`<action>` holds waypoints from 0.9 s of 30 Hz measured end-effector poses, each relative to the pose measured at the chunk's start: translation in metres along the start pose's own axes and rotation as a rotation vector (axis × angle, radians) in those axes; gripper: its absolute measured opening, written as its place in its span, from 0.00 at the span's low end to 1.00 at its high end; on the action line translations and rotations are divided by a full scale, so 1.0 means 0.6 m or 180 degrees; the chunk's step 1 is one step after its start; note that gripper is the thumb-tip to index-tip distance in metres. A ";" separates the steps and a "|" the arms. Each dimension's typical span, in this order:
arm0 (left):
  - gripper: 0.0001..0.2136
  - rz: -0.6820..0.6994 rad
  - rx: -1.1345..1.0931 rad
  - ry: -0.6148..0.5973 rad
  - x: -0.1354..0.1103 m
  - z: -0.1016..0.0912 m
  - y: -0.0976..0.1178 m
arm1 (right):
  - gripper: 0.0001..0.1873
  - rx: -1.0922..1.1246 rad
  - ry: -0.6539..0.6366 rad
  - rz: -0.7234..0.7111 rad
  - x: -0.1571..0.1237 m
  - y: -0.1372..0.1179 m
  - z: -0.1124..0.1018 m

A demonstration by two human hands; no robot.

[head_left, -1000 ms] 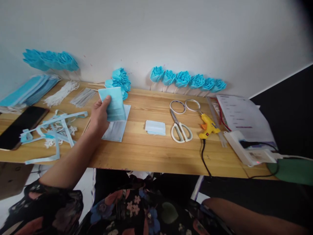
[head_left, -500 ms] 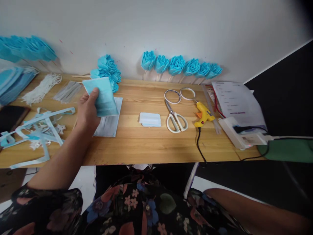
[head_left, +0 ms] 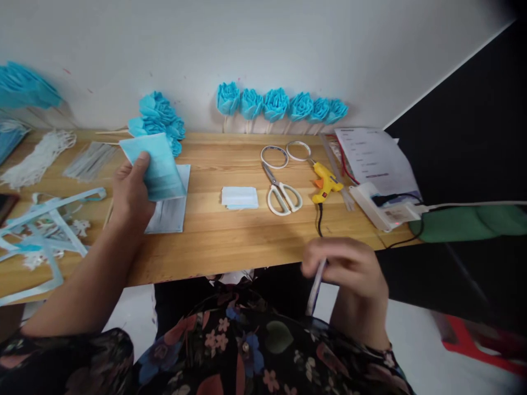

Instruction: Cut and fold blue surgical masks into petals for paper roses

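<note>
Risen into view at the front edge of the table (head_left: pixel 214 247) is the right hand (head_left: pixel 348 269), blurred, fingers curled; whether they hold anything I cannot tell. It could snag the black cord (head_left: pixel 320 219) just beyond and drag the yellow glue gun (head_left: pixel 327 184) off that edge. Toward the left corner, the left hand (head_left: pixel 134 189) pinches one blue sheet (head_left: pixel 162 170) above one pale sheet (head_left: pixel 175 219). Toward the back edge: one small stack (head_left: pixel 240 197), one pair of scissors (head_left: pixel 275 181), two white rings (head_left: pixel 298 143), six flowers (head_left: pixel 275 104) in the right-hand row.

You had open table (head_left: pixel 218 236) along the middle front; the small stack (head_left: pixel 240 197), scissors (head_left: pixel 275 182) and glue gun (head_left: pixel 327 184) lay beyond, the cord (head_left: pixel 320 220) apparently running behind your right hand (head_left: pixel 348 269).
</note>
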State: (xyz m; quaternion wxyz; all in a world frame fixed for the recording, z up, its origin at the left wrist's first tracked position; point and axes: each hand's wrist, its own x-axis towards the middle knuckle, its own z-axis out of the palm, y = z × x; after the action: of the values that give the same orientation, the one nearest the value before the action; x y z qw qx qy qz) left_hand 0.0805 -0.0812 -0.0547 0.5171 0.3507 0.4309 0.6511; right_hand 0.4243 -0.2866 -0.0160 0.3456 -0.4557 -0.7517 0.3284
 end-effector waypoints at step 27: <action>0.07 -0.0283 0.0289 0.0004 -0.008 0.004 0.000 | 0.29 -0.2990 0.0259 0.2303 0.104 0.127 -0.079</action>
State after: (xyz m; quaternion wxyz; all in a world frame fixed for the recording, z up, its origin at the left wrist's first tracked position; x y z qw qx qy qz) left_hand 0.0839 -0.0857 -0.0537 0.5288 0.3539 0.4755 0.6075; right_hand 0.4764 -0.1933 -0.0383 0.0015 -0.7993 -0.5996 0.0398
